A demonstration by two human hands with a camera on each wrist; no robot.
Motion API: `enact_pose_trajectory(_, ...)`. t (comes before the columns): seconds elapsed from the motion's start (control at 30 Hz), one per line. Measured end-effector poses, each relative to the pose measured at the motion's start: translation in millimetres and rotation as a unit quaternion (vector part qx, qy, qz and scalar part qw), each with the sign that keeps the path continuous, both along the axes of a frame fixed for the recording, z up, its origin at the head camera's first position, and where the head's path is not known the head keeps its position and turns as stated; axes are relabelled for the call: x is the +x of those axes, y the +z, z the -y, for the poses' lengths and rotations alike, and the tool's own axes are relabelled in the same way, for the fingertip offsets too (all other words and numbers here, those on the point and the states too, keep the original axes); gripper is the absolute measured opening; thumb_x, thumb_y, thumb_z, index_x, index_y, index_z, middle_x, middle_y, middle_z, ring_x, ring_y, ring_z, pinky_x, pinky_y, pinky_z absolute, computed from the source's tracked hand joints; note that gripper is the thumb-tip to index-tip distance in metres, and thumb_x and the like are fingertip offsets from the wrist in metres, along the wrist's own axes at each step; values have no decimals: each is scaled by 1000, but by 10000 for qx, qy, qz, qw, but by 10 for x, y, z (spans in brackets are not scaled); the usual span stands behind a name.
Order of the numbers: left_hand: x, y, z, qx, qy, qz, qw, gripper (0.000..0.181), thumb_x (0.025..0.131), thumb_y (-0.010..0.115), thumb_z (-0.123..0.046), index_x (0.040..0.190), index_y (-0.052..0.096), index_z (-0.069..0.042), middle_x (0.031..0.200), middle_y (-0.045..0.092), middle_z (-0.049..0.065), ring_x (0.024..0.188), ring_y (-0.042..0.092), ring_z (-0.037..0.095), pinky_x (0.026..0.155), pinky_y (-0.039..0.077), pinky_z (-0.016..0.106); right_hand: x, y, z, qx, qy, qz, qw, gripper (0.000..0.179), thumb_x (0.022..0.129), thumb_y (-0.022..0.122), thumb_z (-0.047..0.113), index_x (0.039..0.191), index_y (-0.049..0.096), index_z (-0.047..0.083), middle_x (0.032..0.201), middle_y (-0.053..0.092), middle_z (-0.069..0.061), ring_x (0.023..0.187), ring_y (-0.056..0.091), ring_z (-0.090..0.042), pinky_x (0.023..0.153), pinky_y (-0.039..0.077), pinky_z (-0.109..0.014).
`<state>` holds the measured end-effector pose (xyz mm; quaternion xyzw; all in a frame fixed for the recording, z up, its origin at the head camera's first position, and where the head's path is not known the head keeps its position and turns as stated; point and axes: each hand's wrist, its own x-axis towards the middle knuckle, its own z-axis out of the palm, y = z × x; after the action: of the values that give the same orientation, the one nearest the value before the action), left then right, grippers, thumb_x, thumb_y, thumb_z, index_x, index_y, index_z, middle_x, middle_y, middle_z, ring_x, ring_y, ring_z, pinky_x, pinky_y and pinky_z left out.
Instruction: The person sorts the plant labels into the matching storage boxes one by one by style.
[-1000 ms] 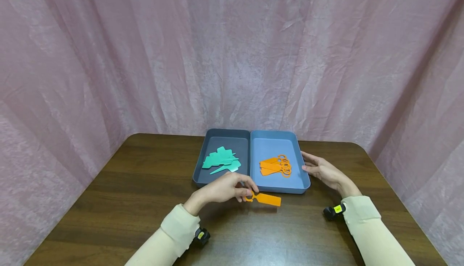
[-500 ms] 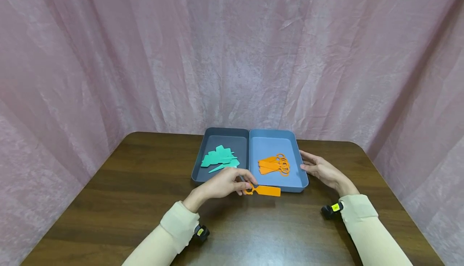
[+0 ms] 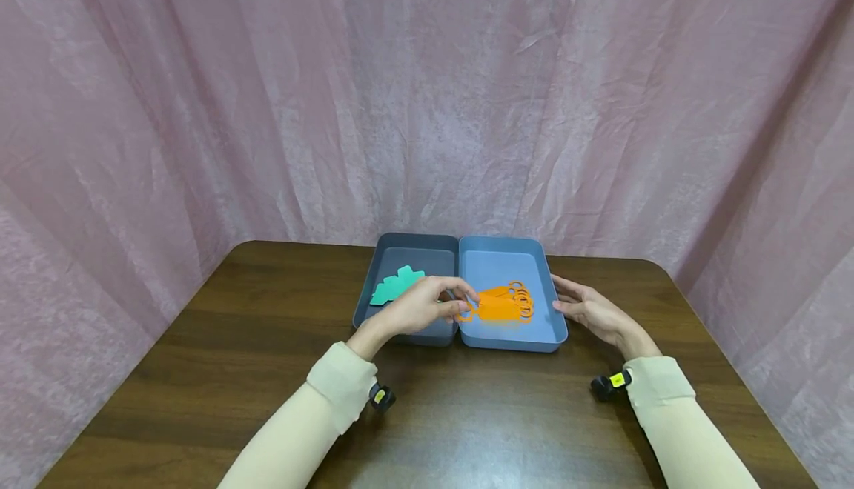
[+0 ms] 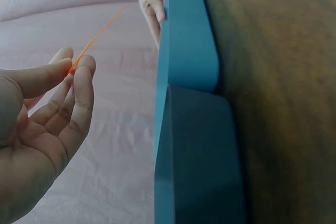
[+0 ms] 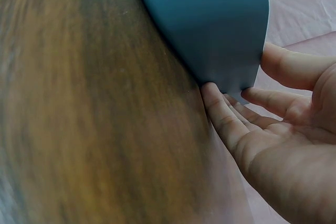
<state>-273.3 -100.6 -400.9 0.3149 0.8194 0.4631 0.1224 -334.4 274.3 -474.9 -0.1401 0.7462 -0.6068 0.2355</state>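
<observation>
My left hand (image 3: 423, 305) pinches an orange ring-ended plant tag (image 4: 100, 32) between thumb and fingertips, above the trays' rims in the left wrist view. Seen from the head, this tag is blurred and overlaps several similar orange tags (image 3: 524, 304) lying in the light blue tray (image 3: 503, 261). Flat green T-shaped plant labels (image 3: 397, 286) lie in the dark grey tray (image 3: 427, 250), partly hidden behind my left hand. At the blue tray's right side, my right hand (image 3: 594, 316) touches the outer wall with straight fingertips (image 5: 212, 92), its thumb at the rim.
Both trays stand side by side near the back edge of the brown wooden table (image 3: 467, 415). A pink curtain (image 3: 427, 104) hangs behind the table and at both sides. Each wrist carries a small black camera, such as the left wrist camera (image 3: 382, 398).
My left hand has carried the orange plant tag away from me, from in front of the trays to over the blue tray. My right hand has stayed at the blue tray's side.
</observation>
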Motion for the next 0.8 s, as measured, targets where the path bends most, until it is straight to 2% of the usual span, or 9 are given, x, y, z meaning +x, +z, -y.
enact_pose_trajectory(0.13,-104,51,-37,66,99,-34,9999,21,105,63,-8,124,72,-9,108,70,10,88,70,37,82,60,49,2,1,-9,-4,-20,4,10000,75,107,55,7,166,8,0,171,7,-24,155,16,-47,99,46,-15)
enact_pose_trajectory(0.37,-300,115,-78,66,295,-44,9995,22,104,63,-6,125,71,-5,110,71,16,81,71,20,76,60,30,4,1,-7,41,15,38,10000,76,108,55,9,166,7,1,171,7,-25,155,16,-47,102,45,-18)
enact_pose_trajectory(0.53,-433,163,-131,93,361,45,9993,23,104,63,-7,126,71,-5,110,70,16,83,71,18,77,60,29,3,-1,-29,21,-6,49,10000,74,108,53,7,166,7,1,171,6,-25,155,15,-48,98,46,-16)
enact_pose_trajectory(0.8,-635,110,-241,29,417,247,9988,26,105,62,-8,129,70,-4,111,70,15,87,72,20,78,60,29,38,-9,-94,-10,-75,27,10000,75,108,54,7,166,6,0,171,6,-25,155,15,-48,97,46,-15)
